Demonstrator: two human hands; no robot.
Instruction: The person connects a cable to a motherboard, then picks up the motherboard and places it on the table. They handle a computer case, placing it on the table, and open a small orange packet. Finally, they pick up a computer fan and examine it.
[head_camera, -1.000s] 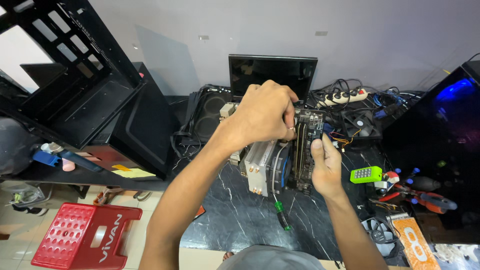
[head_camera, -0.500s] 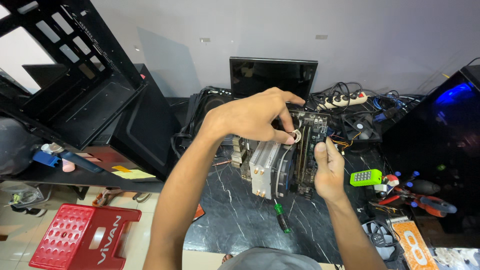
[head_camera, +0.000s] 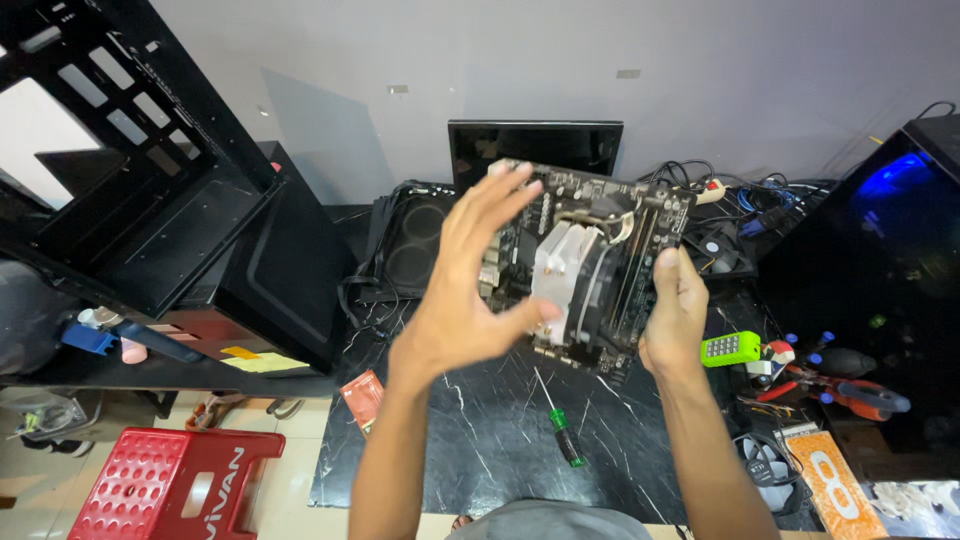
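Above the middle of the black marble tabletop (head_camera: 480, 440), my right hand (head_camera: 678, 312) grips the motherboard (head_camera: 590, 265) by its right edge; my left hand (head_camera: 470, 290) hovers spread beside it.

dark flat monitor (head_camera: 535, 150) against the wall, orange packet (head_camera: 835, 485) at table's right edge

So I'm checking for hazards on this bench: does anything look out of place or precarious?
The motherboard is tilted up off the table, gripped only at its right edge by the right hand; the left hand is open beside it. A green-handled screwdriver lies loose underneath.
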